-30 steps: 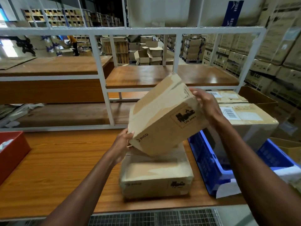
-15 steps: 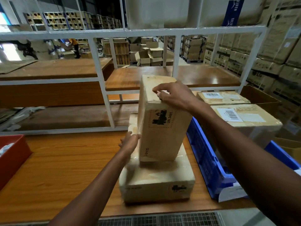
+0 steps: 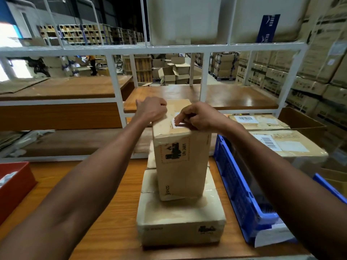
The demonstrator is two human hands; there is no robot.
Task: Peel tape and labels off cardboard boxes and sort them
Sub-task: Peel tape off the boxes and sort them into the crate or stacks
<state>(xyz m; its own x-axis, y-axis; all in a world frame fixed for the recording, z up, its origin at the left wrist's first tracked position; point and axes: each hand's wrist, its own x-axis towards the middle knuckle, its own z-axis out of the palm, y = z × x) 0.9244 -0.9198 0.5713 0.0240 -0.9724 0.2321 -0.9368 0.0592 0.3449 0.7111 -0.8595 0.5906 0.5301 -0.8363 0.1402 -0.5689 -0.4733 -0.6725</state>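
Observation:
A tall cardboard box [image 3: 180, 166] stands upright on a flat cardboard box [image 3: 180, 220] on the wooden table. Its front carries a black UN 3481 mark. My left hand [image 3: 153, 109] grips the top left edge of the upright box with curled fingers. My right hand [image 3: 197, 117] rests on the top face, its fingertips pinching at the edge of a white label [image 3: 177, 123] stuck there. Most of the label is hidden under my fingers.
A blue crate [image 3: 242, 192] sits right of the boxes, with labelled cardboard boxes [image 3: 287, 145] behind it. A red bin [image 3: 13, 186] is at the left table edge. A white shelf frame [image 3: 118, 102] stands behind the table.
The box went from tilted in the air to standing upright on the flat box. My left hand rose from its lower side to its top edge. My right hand shifted onto the label.

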